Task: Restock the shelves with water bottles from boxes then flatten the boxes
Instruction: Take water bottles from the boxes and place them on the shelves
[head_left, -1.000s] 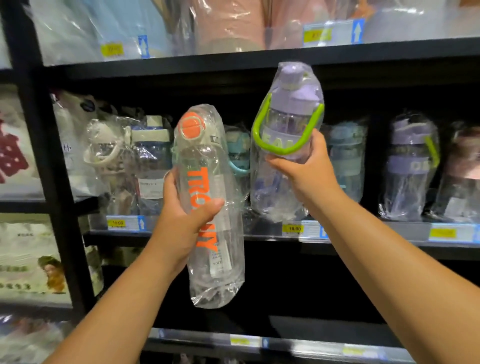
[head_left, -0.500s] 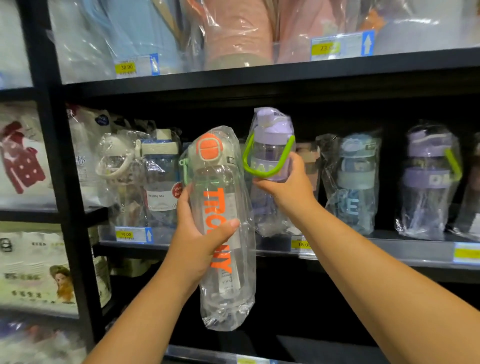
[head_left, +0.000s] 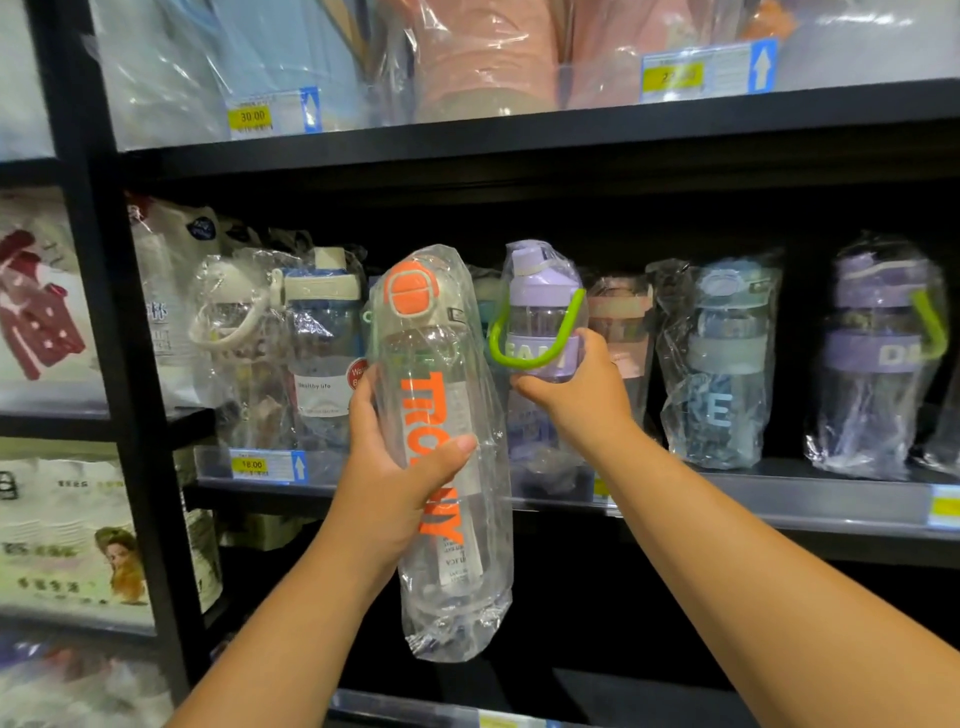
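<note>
Gripped around its middle by the left hand (head_left: 395, 467), a tall clear bottle (head_left: 441, 457) is held upright in front of the shelf (head_left: 779, 499), orange cap on top, orange lettering down its side, loose plastic bag around it. Just to the right, a purple-lidded bottle (head_left: 540, 322) with a green loop handle, also bagged, is clasped by the right hand (head_left: 576, 395) at the shelf's front edge.

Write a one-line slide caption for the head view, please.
Right hand sets purple bottle on the shelf; left hand holds orange-capped bottle.
</note>
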